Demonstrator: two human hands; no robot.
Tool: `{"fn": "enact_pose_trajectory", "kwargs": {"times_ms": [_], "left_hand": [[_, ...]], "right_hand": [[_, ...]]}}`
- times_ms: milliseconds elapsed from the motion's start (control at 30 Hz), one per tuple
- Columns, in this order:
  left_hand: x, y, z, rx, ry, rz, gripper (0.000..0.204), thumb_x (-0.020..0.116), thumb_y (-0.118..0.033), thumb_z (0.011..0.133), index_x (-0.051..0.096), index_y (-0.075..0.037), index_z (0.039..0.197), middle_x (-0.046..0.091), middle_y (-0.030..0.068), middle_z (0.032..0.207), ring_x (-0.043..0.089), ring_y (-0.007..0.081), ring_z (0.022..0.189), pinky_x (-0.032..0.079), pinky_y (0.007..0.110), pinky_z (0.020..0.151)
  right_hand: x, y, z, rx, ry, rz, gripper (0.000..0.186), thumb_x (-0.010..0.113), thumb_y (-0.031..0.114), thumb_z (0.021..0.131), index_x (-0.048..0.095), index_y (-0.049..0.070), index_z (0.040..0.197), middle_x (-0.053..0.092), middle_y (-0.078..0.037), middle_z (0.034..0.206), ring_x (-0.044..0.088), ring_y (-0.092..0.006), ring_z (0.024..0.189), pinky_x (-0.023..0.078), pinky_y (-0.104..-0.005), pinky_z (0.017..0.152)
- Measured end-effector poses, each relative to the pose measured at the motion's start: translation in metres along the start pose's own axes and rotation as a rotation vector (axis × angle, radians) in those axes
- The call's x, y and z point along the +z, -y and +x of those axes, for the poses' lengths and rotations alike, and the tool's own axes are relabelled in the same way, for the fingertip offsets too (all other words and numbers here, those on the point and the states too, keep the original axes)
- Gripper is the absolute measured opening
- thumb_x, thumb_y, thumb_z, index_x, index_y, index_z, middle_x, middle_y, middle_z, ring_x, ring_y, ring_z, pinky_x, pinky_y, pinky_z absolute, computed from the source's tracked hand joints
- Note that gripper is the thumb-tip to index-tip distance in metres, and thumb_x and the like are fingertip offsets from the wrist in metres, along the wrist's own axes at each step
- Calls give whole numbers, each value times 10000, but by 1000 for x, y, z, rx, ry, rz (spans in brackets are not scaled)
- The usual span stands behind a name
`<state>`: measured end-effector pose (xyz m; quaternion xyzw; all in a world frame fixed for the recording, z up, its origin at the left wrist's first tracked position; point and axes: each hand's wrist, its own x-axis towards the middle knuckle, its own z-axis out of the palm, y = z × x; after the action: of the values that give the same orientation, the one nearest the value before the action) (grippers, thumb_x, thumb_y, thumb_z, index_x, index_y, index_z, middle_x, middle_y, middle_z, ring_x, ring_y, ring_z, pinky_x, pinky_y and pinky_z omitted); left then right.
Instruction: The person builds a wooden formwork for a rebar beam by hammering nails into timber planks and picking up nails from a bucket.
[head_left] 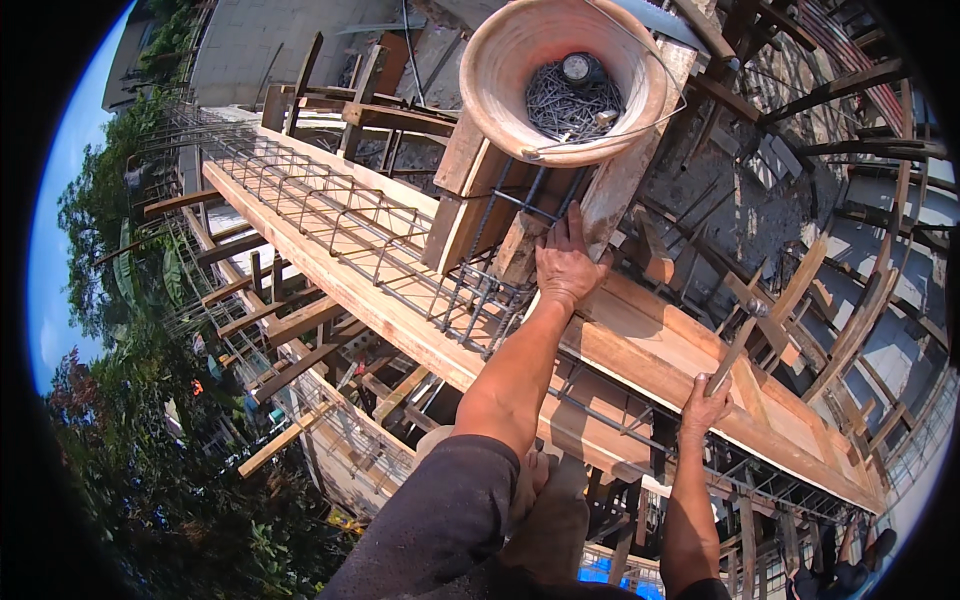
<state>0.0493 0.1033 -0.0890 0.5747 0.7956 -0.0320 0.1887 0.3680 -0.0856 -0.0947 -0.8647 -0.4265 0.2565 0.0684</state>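
Note:
My left hand (570,262) rests against the timber by an upright rebar cage, fingers stretched out and lying on the wood. Just left of it is a short rough wood block (518,248). A weathered board (622,190) rises along its right side. Low on the right, my right hand (706,405) is closed round the wooden handle of a hammer (738,345), whose head points up and away. Above my left hand stands a worn bucket (490,70) with a wire handle, holding many nails (570,105) and a small round object I cannot make out.
A long plank trough (330,275) with a rebar cage (375,235) runs to the far left. Another wooden form (650,335) extends right. Props and loose timber (860,330) crowd the lower level. Trees (130,400) stand left; another person (845,565) is at lower right.

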Motion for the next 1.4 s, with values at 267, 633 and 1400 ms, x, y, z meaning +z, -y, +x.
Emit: {"fn": "enact_pose_trajectory", "kwargs": {"times_ms": [267,633,1400], "left_hand": [[2,-2,0,14,-30,-16,1137,780,-568,718,224,-45,1561,526,243,1369,543,391,1232,407,495,1055],[-2,-1,1,29,13,2,1120,762,-486,749,166,15,1554,504,301,1346,543,461,1176,412,518,1035],[-15,-62,99,154,-258,70,850,718,-534,722,390,49,1246,529,307,1228,529,490,1183,443,532,995]], "right_hand": [[3,-4,2,-27,-12,19,357,676,295,909,562,49,1142,693,-128,907,568,-312,1046,267,-476,1127],[9,-1,-3,-44,-81,-44,349,688,245,875,575,29,1124,688,-155,930,605,-315,1043,276,-493,1133],[-2,19,1,-82,-230,-2,311,705,153,794,552,78,1054,642,-135,756,637,-302,901,299,-498,1128]]}}
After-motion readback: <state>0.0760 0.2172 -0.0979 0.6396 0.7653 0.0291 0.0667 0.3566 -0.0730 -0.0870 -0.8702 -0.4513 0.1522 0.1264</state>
